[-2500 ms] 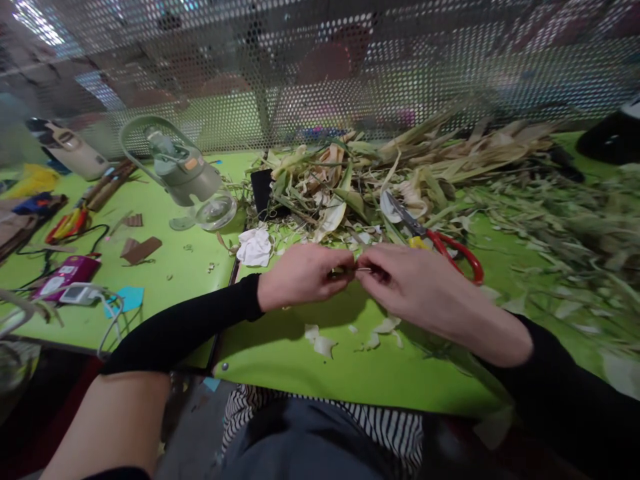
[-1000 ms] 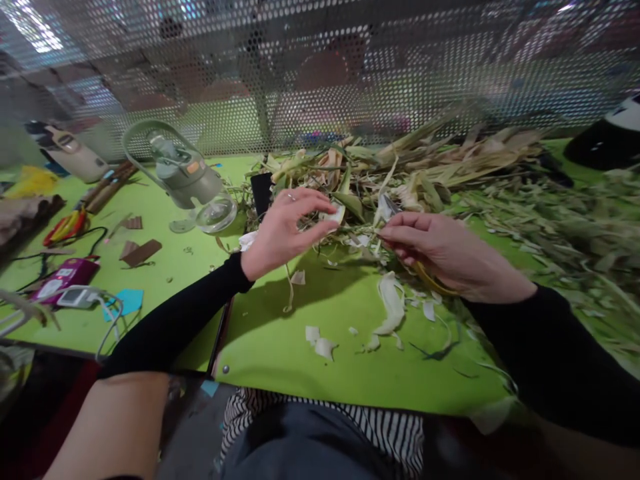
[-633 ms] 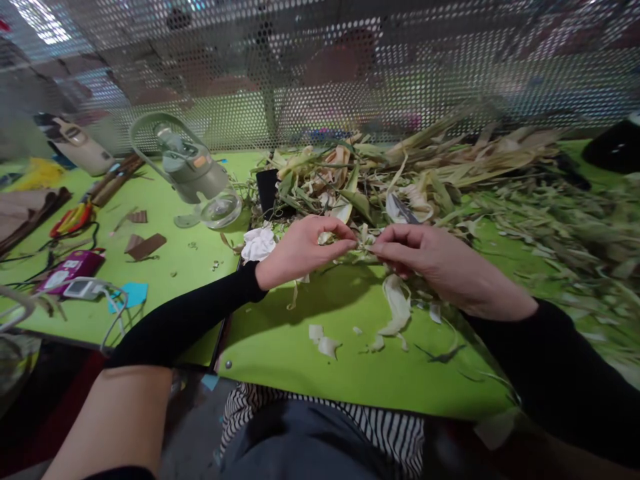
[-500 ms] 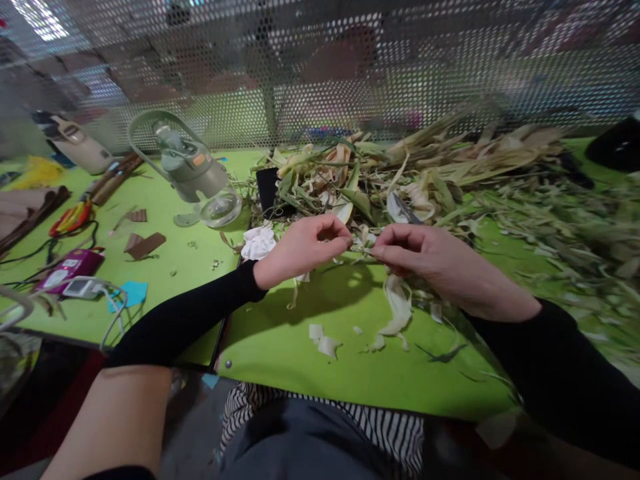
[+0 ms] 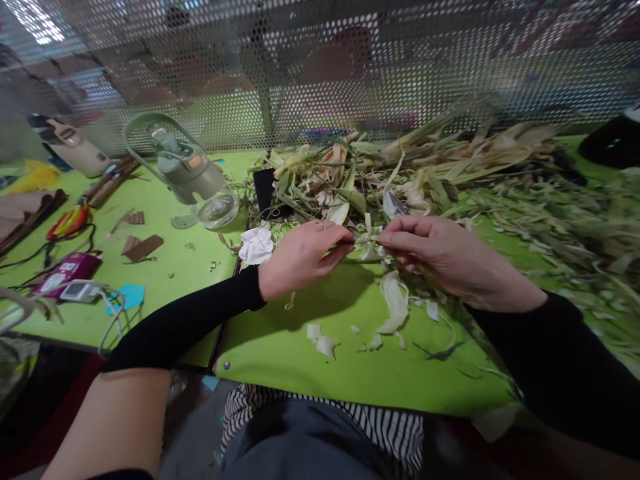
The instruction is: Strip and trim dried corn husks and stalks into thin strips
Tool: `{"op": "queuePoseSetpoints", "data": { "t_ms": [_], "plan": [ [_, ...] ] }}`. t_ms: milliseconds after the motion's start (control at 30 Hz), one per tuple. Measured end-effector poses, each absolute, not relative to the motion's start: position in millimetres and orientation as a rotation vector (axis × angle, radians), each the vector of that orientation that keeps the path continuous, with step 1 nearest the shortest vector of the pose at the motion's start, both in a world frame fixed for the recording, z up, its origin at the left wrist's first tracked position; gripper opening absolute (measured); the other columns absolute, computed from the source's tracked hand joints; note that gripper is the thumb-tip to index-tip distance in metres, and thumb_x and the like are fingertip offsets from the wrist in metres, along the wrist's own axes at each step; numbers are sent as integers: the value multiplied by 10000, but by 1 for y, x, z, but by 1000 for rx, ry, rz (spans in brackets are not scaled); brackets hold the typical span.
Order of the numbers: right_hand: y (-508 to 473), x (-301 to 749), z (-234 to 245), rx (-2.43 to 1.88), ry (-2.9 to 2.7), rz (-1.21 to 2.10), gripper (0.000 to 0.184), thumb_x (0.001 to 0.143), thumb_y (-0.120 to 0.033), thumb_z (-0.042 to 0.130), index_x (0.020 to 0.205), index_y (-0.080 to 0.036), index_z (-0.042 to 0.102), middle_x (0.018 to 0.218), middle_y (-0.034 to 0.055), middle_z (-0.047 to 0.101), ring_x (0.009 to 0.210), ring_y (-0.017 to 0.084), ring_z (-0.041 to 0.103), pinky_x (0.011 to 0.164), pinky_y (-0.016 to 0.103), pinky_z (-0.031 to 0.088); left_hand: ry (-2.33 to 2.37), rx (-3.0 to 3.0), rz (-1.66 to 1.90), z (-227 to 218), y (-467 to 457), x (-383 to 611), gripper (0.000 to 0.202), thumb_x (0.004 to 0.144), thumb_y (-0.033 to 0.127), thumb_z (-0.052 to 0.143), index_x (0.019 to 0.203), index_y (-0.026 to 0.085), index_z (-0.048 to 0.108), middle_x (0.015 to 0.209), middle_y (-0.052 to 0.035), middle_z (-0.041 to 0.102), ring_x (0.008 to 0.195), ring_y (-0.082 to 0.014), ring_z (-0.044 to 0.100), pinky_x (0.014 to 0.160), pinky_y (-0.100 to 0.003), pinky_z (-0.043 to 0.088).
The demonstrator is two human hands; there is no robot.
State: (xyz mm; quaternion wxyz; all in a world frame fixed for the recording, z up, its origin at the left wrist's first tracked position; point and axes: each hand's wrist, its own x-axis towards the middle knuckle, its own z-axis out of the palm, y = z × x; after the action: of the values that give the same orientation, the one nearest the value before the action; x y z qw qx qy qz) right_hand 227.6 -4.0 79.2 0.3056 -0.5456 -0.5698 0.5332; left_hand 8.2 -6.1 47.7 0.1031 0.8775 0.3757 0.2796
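My left hand [image 5: 303, 257] and my right hand [image 5: 440, 257] meet over the green table [image 5: 300, 373], both pinched on a thin strip of corn husk [image 5: 367, 239] stretched between their fingertips. The strip sits at the near edge of a big heap of husks and leaves [image 5: 425, 173]. Torn pale husk scraps [image 5: 393, 310] lie on the table just below my hands. A blade of the scissors [image 5: 393, 203] pokes out of the heap behind my right hand; their handles are hidden.
A crumpled white tissue [image 5: 256, 245] lies left of my left hand. Further left stand a grey-green fan [image 5: 183, 170], a clear dish [image 5: 217, 210], brown card pieces [image 5: 140, 247], a pink device with cables [image 5: 65, 273] and orange-handled pliers [image 5: 67, 220]. A perforated metal screen [image 5: 320, 73] closes the back.
My hands drew apart, the left lifting open towards the heap, then came back together. Both now pinch the husk strip a little further from me than before. A long pale husk scrap dropped onto the table.
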Motion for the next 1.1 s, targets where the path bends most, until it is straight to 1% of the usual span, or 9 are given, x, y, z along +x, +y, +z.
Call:
{"op": "queuePoseSetpoints", "data": {
  "t_ms": [233,333,433,533,633,733,933,1033,1100],
  "plan": [
    [-6,225,81,-1443,-1499,1427,404,704,-502,891,701,-207,615,582,-44,521,500,70,425,491,257,328,1427,2640,534,39,-9,15,304,1098,295,334,1035,159,600,888,-43,675,699,-134,532,627,-270,336],
    [-5,226,80,-1426,-1500,1426,404,701,-511,887,704,-208,621,583,-43,526,501,74,423,494,260,322,1377,2483,549,47,-10,14,272,1087,282,384,906,174,557,776,2,577,655,-120,449,625,-271,289],
    [-4,228,79,-1410,-1539,1396,420,693,-536,884,702,-206,623,590,-43,531,513,79,430,511,268,326,1226,2130,634,56,-11,13,341,1078,309,432,763,188,481,668,39,486,618,-99,437,627,-245,316],
    [-2,231,78,-1417,-1584,1337,424,700,-556,863,699,-208,621,596,-43,537,521,85,434,527,278,327,1067,1634,575,62,-11,13,423,1072,394,448,700,193,436,595,62,432,528,-69,432,559,-207,336],
    [-1,233,80,-1470,-1640,1244,439,724,-595,821,693,-206,618,594,-39,542,528,95,443,552,292,332,957,1210,463,64,-7,12,433,1065,413,469,696,191,424,568,83,381,451,-41,377,469,-169,286],
    [1,237,83,-1554,-1763,1038,455,780,-629,756,696,-201,623,576,-30,554,529,105,454,580,307,328,906,927,410,64,1,10,412,1081,360,429,706,192,403,558,96,340,407,-25,311,410,-145,220],
    [7,258,86,-1435,-1967,656,315,815,-512,712,771,-202,674,658,13,622,608,144,512,604,320,364,971,911,419,65,18,-4,392,1082,305,404,706,191,390,555,92,341,392,-20,295,396,-140,204],
    [5,267,96,-1567,-1842,698,228,843,-421,693,775,-206,657,638,4,601,598,133,503,611,323,356,1137,1254,467,73,21,-19,369,1059,338,462,724,186,455,603,51,459,458,-50,429,453,-172,308],
    [3,267,103,-1651,-1724,787,188,852,-354,695,757,-200,641,617,-7,579,574,113,478,611,323,344,1305,1671,609,79,17,-24,290,1028,320,527,776,176,537,709,-4,597,604,-98,562,582,-222,442]
  ]
}}
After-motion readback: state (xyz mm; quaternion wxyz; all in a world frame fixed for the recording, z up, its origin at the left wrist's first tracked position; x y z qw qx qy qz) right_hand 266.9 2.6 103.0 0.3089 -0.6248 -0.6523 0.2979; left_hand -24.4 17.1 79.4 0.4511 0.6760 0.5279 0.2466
